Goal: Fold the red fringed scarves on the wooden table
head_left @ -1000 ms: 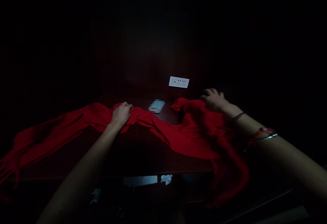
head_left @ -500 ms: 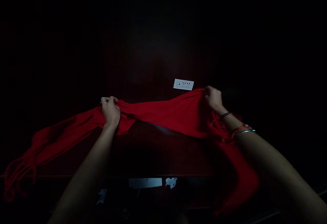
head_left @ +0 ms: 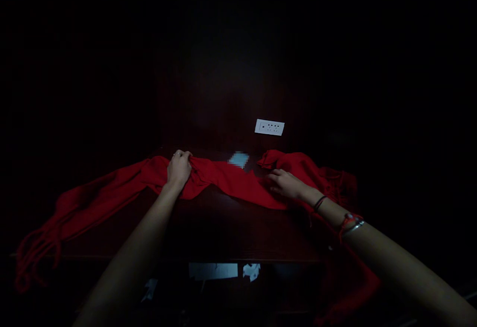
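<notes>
A long red scarf with fringed ends lies across a dark wooden table. My left hand is closed round a bunch of the scarf near its middle. Lying flat on the scarf further right, my right hand has its fingers stretched out toward the left. The scarf's left end hangs off the table with its fringe dangling. Its right end drops over the table edge under my right forearm.
A white wall socket plate sits on the dark panel behind the table. A small pale blurred object lies on the table beyond the scarf. Pale scraps show below the table's front edge. The room is very dark.
Half a second ago both hands held the scarf lifted and stretched; now it lies back on the table. My right hand has let go and moved down-left onto the cloth.
</notes>
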Available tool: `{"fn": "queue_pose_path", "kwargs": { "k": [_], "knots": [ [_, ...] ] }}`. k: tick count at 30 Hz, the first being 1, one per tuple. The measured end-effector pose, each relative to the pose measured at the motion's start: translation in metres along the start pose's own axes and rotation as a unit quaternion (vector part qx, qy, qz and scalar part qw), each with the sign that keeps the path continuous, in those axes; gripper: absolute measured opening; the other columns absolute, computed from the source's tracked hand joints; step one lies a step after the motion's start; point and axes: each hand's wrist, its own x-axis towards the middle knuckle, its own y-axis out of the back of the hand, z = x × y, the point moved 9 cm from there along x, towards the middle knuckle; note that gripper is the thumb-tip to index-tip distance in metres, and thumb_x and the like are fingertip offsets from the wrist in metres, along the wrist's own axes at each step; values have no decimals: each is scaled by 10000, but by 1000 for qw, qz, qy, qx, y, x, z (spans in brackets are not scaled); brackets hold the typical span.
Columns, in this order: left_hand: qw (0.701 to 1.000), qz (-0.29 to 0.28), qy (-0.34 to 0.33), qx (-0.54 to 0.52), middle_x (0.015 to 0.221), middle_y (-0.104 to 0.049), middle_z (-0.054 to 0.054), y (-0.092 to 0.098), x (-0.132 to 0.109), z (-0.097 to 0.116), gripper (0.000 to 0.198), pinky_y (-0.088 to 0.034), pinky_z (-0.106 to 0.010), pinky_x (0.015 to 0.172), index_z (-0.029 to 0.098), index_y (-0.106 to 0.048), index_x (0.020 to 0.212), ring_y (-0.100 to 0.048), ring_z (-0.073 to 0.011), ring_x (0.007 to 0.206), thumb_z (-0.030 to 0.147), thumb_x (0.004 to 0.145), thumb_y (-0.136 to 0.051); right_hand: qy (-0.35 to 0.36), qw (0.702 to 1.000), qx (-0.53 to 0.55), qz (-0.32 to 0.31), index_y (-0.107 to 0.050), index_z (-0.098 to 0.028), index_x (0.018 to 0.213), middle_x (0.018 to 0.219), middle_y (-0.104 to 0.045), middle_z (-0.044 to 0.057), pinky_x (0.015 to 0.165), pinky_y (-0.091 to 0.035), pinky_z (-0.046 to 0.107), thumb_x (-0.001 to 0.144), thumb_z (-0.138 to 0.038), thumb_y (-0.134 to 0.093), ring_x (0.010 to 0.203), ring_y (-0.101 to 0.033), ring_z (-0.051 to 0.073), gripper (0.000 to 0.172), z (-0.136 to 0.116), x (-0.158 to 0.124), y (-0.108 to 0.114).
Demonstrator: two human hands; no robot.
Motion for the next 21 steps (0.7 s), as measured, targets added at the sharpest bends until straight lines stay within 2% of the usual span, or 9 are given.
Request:
{"fn": "queue_pose_path", "kwargs": {
  "k": [2, 5, 8, 10, 14, 16, 18, 19, 21],
  "knots": [
    [999, 21, 44, 5, 901, -479, -89, 8, -1, -10, 320, -399, -289, 706, 173, -548, 937, -480, -197, 822, 83, 724, -327, 0, 999, 7, -47, -401, -207, 1185, 1164, -418, 126, 805, -358, 364, 731, -344, -477, 1034, -409, 258, 481, -7, 2, -17],
    [993, 56, 102, -3, 954, -462, -103, 19, -4, -24, 338, -398, -295, 696, 168, -528, 972, -488, -205, 819, 79, 705, -341, -63, 992, 0, -109, -376, -203, 1207, 1136, -458, 134, 768, -381, 350, 677, -334, -548, 1016, -441, 266, 572, 4, 7, -36],
    [990, 58, 131, -9, 982, -459, -98, 21, -5, -31, 349, -401, -294, 672, 184, -518, 989, -503, -212, 808, 81, 700, -353, -103, 984, 9, -142, -522, -176, 1060, 954, -574, 113, 687, -407, 277, 714, -276, -508, 866, -541, 217, 360, 19, 11, -38],
    [988, 51, 147, -6, 994, -460, -93, 22, -5, -33, 353, -402, -297, 657, 201, -510, 1005, -511, -217, 809, 86, 712, -350, -122, 986, 7, -112, -574, -149, 954, 915, -589, 119, 676, -400, 254, 768, -232, -423, 844, -551, 203, 254, 32, 14, -22],
    [982, 47, 181, 15, 1009, -466, -89, 26, -7, -38, 370, -405, -300, 625, 228, -483, 1049, -520, -222, 805, 97, 729, -349, -213, 977, -24, -18, -498, -101, 1056, 1020, -535, 174, 676, -396, 287, 801, -155, -306, 912, -521, 241, 324, 79, 10, 20],
    [979, 42, 200, 25, 1009, -473, -91, 27, -8, -45, 374, -406, -303, 618, 231, -475, 1063, -524, -223, 794, 103, 732, -356, -263, 964, -36, -7, -515, -94, 1035, 996, -547, 177, 658, -400, 289, 790, -130, -302, 884, -534, 242, 326, 99, 5, 28],
    [976, 31, 212, 33, 1000, -482, -101, 26, -9, -52, 375, -408, -319, 622, 220, -474, 1071, -524, -232, 787, 107, 731, -364, -277, 960, -40, -23, -556, -95, 971, 961, -565, 165, 662, -399, 281, 771, -114, -329, 860, -543, 230, 304, 106, 2, 26],
    [976, 27, 212, 37, 991, -487, -110, 26, -8, -52, 373, -407, -333, 632, 208, -477, 1070, -520, -243, 798, 106, 728, -369, -272, 961, -43, -31, -566, -95, 955, 960, -565, 162, 675, -396, 282, 763, -106, -339, 865, -539, 228, 297, 103, 2, 24],
    [980, 38, 189, 47, 993, -483, -131, 29, -6, -45, 365, -400, -369, 667, 180, -490, 1060, -493, -277, 858, 105, 720, -379, -241, 970, -43, -8, -563, -109, 963, 994, -545, 153, 710, -386, 291, 767, -112, -346, 893, -518, 223, 292, 89, 5, 24]
  ]
}}
